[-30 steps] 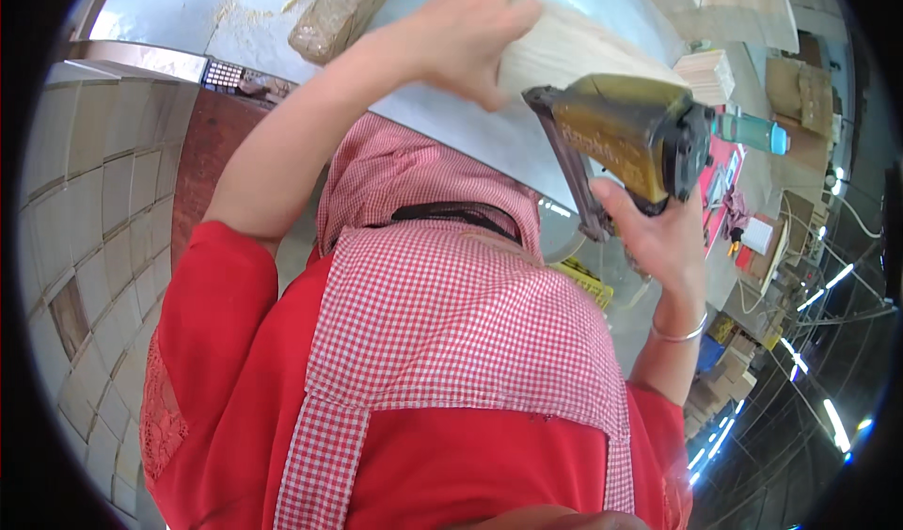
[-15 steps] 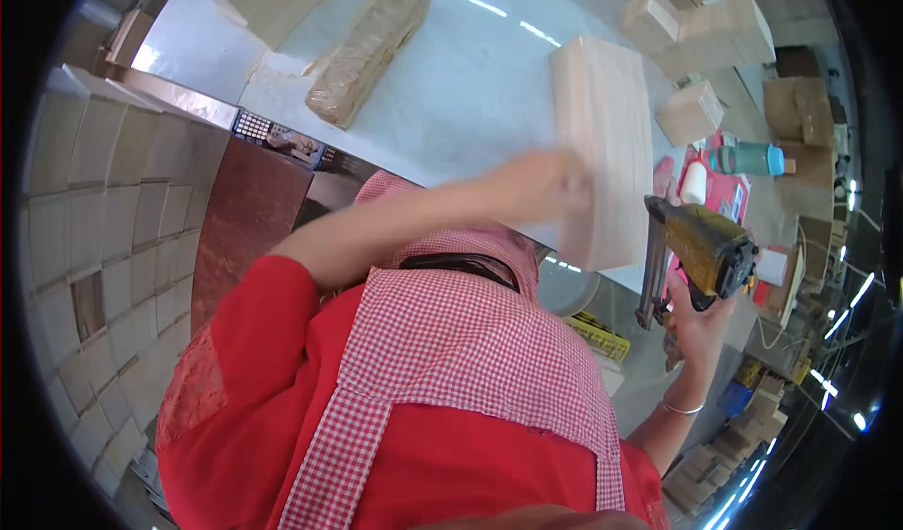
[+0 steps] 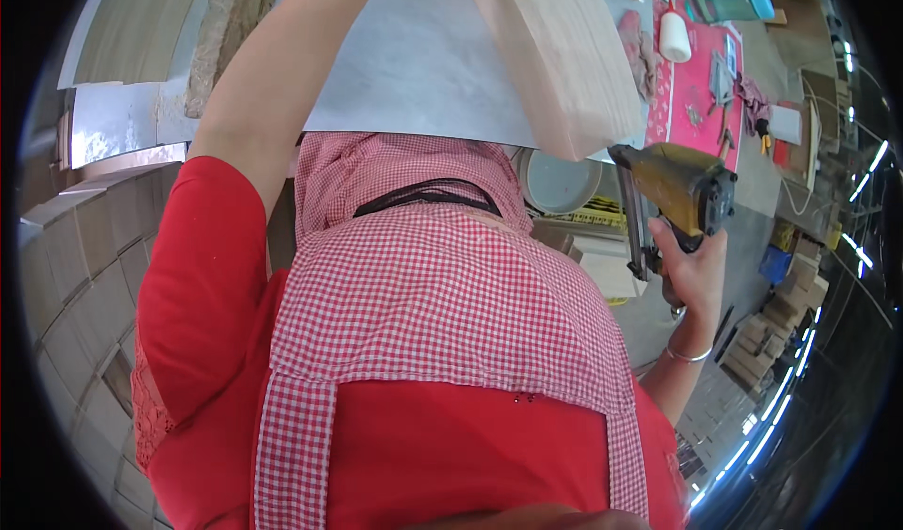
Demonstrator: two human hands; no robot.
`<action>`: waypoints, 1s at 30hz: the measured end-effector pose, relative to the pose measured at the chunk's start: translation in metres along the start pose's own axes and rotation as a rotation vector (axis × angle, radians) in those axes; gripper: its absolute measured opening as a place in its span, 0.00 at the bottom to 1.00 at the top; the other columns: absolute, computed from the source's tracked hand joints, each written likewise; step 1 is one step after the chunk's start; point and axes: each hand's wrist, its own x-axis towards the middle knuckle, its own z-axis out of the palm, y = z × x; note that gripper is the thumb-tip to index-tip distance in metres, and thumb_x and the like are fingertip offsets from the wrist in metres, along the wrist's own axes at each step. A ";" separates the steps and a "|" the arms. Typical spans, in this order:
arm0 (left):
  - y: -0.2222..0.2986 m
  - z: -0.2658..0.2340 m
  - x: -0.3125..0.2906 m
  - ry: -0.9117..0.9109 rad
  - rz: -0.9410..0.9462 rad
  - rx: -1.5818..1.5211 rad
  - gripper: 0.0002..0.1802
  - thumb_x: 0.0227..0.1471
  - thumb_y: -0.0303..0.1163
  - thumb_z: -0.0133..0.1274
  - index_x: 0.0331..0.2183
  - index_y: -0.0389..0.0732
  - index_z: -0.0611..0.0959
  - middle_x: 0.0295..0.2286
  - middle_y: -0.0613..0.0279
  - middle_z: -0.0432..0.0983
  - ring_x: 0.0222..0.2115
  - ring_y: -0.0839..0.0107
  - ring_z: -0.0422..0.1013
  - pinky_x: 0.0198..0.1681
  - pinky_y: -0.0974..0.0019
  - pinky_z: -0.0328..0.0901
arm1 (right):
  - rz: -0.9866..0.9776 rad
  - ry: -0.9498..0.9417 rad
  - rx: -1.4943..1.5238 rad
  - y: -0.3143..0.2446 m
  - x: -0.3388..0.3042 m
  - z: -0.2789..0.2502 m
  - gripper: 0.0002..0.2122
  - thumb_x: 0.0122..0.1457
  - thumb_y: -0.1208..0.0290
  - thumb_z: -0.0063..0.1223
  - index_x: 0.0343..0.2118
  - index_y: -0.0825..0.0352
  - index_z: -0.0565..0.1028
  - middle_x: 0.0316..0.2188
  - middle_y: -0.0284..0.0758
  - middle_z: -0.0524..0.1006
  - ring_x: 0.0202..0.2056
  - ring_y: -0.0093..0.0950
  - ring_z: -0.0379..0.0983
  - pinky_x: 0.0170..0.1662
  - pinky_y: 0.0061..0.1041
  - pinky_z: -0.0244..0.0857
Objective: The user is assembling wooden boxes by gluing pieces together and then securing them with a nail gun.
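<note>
My right hand [image 3: 694, 267] is wrapped round the handle of a yellow and black nail gun [image 3: 673, 182]. The gun hangs off the table's front edge, its long dark magazine pointing down. Just left of it lies a long, pale wooden stack [image 3: 564, 50], its layered end close to the gun's nose. My left forearm [image 3: 292, 69] stretches far across the table and runs out at the top edge, so the left hand is hidden from view. Beside that forearm rests a long bundle in brown wrapping [image 3: 226, 31].
On the right, a pink mat [image 3: 691, 88] bears a white bottle [image 3: 673, 36], a teal bottle [image 3: 729, 4], a cloth and small tools. A round tub [image 3: 560, 180] sits below the table edge. Wooden blocks [image 3: 71, 285] are piled at the left; pale boards [image 3: 136, 22] lie at the far left.
My left arm has swung from near the wooden stack to far across the table, its hand leaving view. The right hand keeps the nail gun. The whole view has shifted.
</note>
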 end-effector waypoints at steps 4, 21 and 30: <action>-0.023 -0.025 0.005 -0.082 -0.097 0.051 0.21 0.43 0.46 0.62 0.33 0.39 0.90 0.33 0.45 0.84 0.36 0.52 0.81 0.43 0.54 0.74 | -0.147 0.020 0.016 -0.012 0.018 0.013 0.12 0.55 0.71 0.69 0.35 0.76 0.81 0.22 0.29 0.78 0.23 0.15 0.69 0.28 0.23 0.66; -0.072 -0.073 -0.010 0.127 -0.191 0.012 0.21 0.48 0.45 0.63 0.37 0.37 0.90 0.34 0.46 0.85 0.37 0.57 0.82 0.44 0.58 0.73 | -0.228 -0.089 0.032 -0.036 0.078 0.004 0.14 0.56 0.68 0.71 0.41 0.71 0.81 0.28 0.30 0.81 0.25 0.16 0.71 0.29 0.21 0.66; -0.067 -0.078 -0.013 0.122 -0.178 0.042 0.20 0.48 0.44 0.62 0.37 0.38 0.90 0.34 0.46 0.85 0.37 0.57 0.82 0.44 0.57 0.73 | -0.279 -0.118 0.039 -0.038 0.084 0.009 0.14 0.57 0.67 0.70 0.40 0.69 0.80 0.25 0.26 0.78 0.19 0.13 0.66 0.22 0.18 0.60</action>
